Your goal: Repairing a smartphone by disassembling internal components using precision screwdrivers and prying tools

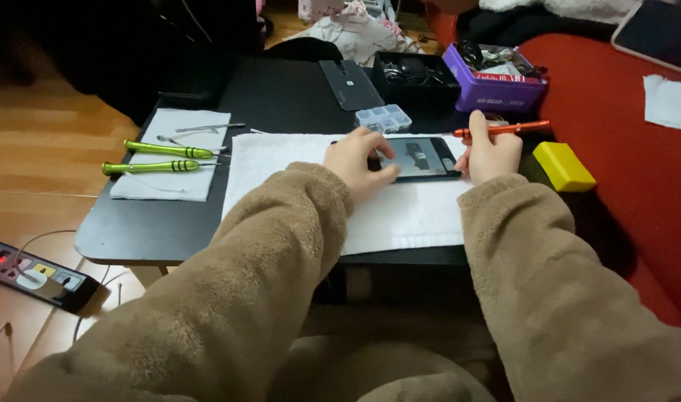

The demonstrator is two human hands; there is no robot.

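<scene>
Phone (422,158) lies flat, left fingers (381,173) pressing its near edge

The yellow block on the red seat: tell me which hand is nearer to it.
Right. The right hand, holding an orange screwdriver, sits just left of the yellow block. The left hand rests on the phone, farther away.

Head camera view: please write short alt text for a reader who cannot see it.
A left hand rests on a dark smartphone lying on a white cloth, while the right hand holds an orange screwdriver. Two green screwdrivers lie to the left.
</scene>
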